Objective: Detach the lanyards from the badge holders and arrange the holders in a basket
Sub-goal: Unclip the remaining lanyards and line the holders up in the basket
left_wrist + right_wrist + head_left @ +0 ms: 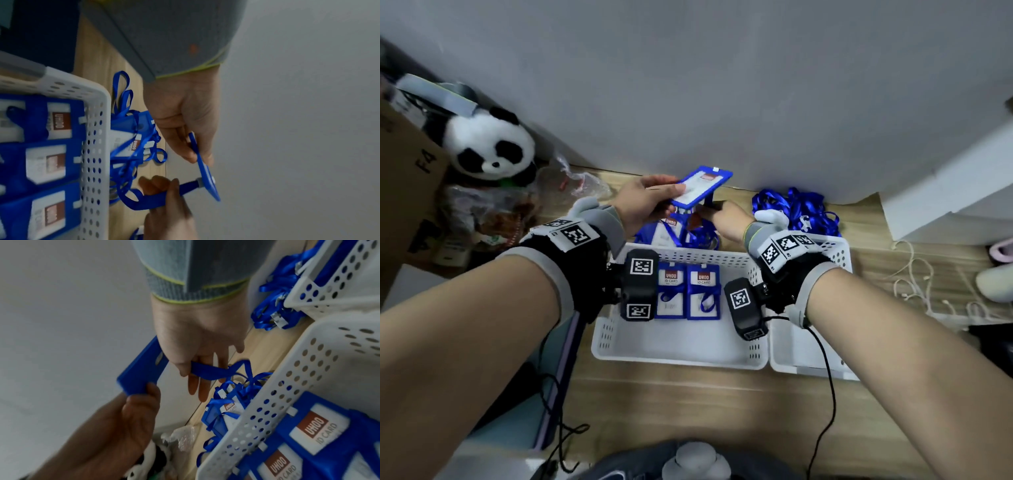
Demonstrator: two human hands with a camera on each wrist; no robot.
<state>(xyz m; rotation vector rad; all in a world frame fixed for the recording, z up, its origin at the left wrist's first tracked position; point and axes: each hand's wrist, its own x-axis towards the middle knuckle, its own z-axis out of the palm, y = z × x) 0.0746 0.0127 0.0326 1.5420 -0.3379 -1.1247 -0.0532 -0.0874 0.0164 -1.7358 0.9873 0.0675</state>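
My left hand [666, 193] pinches a blue badge holder [702, 186] by its lower end and keeps it tilted above the desk near the wall. A blue lanyard [209, 371] still hangs from the holder's clip end [205, 180]. My right hand [714, 217], just below the holder, grips that lanyard between thumb and fingers. The white basket [678, 346] in front of my wrists has three holders [47, 162] lying flat side by side. Several more holders with lanyards [674, 229] are piled behind the basket.
A heap of loose blue lanyards [796, 209] lies at the back right by the wall. A second white basket [808, 363] touches the first on its right. A panda toy [489, 144], a cardboard box and clutter fill the left; white cables [914, 284] trail at right.
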